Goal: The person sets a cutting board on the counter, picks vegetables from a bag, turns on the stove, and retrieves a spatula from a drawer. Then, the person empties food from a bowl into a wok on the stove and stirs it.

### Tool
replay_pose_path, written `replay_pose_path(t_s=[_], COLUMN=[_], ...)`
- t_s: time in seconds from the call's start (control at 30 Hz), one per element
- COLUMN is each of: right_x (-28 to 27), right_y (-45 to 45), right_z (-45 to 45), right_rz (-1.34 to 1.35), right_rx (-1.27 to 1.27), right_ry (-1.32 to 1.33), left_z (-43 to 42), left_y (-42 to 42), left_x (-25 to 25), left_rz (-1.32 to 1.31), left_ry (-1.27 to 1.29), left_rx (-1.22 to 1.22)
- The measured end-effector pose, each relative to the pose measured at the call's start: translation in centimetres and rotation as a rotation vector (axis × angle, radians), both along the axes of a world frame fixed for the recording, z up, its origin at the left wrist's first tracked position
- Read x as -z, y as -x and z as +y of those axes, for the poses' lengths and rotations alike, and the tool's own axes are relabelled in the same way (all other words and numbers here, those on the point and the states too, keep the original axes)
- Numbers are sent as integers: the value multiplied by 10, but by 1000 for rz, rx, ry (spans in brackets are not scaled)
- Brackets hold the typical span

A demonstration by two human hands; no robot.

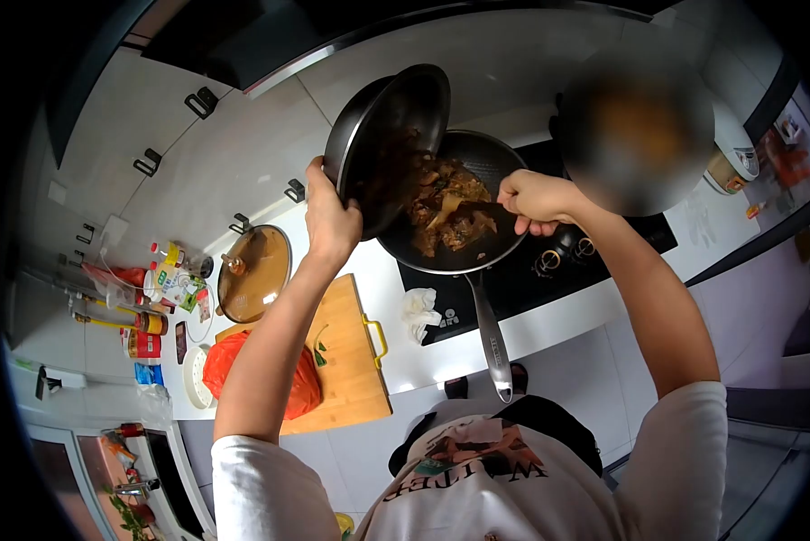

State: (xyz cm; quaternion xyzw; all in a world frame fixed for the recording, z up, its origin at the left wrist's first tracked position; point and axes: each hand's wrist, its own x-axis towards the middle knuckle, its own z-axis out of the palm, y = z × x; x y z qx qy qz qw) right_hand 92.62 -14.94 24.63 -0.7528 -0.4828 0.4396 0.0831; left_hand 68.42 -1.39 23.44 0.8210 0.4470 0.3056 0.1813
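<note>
My left hand (331, 215) is closed on the rim of a deep black pot (355, 126), tipped on its side. Its mouth faces the frying pan (441, 261) on the cooktop. Brown cooked food (455, 216) lies in the pan and reaches up to the pot's lower edge. Over the pan's right side, my right hand (538, 200) has its fingers pinched together; what they hold, if anything, I cannot make out. The pan's long grey handle (489, 338) points toward my body, with neither hand on it.
A black cooktop (549, 293) carries the pan. A blurred dark round shape (639, 126) appears at upper right. To the left are a cutting board (355, 361), a red plastic bag (301, 388), a glass lid (253, 275) and several bottles (175, 257). A crumpled tissue (420, 314) lies beside the cooktop.
</note>
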Motion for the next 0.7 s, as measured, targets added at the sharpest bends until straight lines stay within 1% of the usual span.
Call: replay_pose_path(t_s=[0.07,0.1,0.2,0.27,0.3,0.33,0.37,0.43,0.5,0.57,0.6,0.63,0.7], right_x=[19,28,57,70,69,66,64,61,60,55,54,54,54], right_y=[-4,-6,-6,-4,-1,4,5,8,19,31,33,33,32], right_z=[-9,-13,-24,-29,-32,-36,-38,-44,-47,-49,-49,-49,-49], right_rz=[450,614,988,1085,1149,1149,1149,1328,1391,1245,1217,1218,1352], right_rx=[285,329,530,616,637,651,654,617,617,597,598,598,627], right_ry=[-10,-14,-22,-45,-47,-51,-56,-85,-147,-263,-267,-266,-285], left_z=[-1,-1,-3,-4,-5,-5,-5,-6,-8,-11,-12,-13,-10], left_y=[-2,-3,-6,-9,-10,-12,-14,-16,-20,-21,-21,-21,-20], left_x=[-3,-4,-4,-4,-3,-3,-2,-1,0,-1,-3,-4,0], left_rz=[-17,-27,-42,-44,-53,-62,-62,-75,-68,-58,-62,-65,-74], left_ry=[-13,10,29,26,18,9,6,-33,-29,-20,4,28,16], left_rx=[9,4,1,9,26,45,50,77,80,76,79,83,87])
